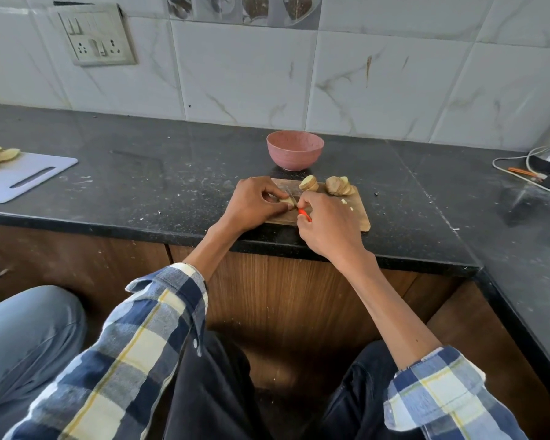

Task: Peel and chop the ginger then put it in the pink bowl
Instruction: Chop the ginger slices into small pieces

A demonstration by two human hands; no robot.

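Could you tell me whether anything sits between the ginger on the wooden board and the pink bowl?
Nothing visible does. The ginger slices lie at the board's far edge, and the bowl stands just beyond on bare counter.

One round pink bowl (295, 150) stands on the black stone worktop (172, 185). Just in front of it lies one small wooden chopping board (359, 214), carrying two fanned clusters of sliced ginger (309, 183) (339, 185). Two hands (254, 201) (327, 223) work one orange-handled knife (304, 214) there. Far left of the bowl lies one white plastic board (19, 177).
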